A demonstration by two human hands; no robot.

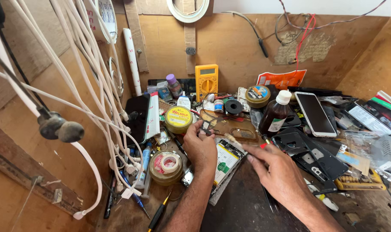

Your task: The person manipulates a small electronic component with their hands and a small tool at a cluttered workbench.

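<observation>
My left hand (199,148) is raised over the opened phone (224,165), which lies on the dark bench (247,206) between my two hands with its battery and green board facing up. The left fingers are closed together, pinching a small dark part (206,130) at the tips; I cannot tell what kind of part it is. My right hand (275,172) lies just right of the phone, fingers curled around a thin brush-like tool (233,139) whose pale tip points up and left. Behind them stand a yellow round tin (178,119), a brown bottle (275,114) with white cap and a yellow multimeter (206,81). White cables (88,107) hang at the left
</observation>
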